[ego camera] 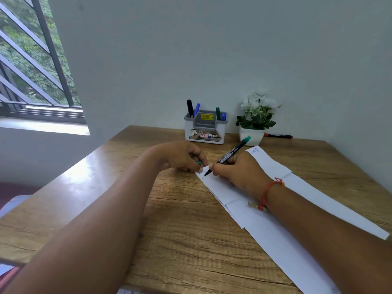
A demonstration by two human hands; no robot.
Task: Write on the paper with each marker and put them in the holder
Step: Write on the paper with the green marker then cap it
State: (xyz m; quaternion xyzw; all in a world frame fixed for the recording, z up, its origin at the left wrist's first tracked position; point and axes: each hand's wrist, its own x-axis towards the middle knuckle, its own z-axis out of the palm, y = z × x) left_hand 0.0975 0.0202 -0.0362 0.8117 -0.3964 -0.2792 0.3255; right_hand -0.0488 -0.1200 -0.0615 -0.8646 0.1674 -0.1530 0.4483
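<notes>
My right hand (237, 172) grips a black marker with a green end (232, 153), its tip touching the left corner of the white paper (275, 209) where small marks show. Beside it, my left hand (180, 158) pinches the marker's green cap (199, 162) and rests at the paper's left edge. The grey and white holder (204, 132) stands at the back of the table with a black marker (189, 108), a blue marker (196, 109), a green marker (217, 113) and a second blue marker (223, 116) in it. A red marker (278, 136) lies behind the plant pot.
A white pot with a flowering plant (253, 122) stands right of the holder. The wooden table (180, 230) ends at a wall behind and a window (31, 71) on the left. Blue scribbles mark the paper's far corner.
</notes>
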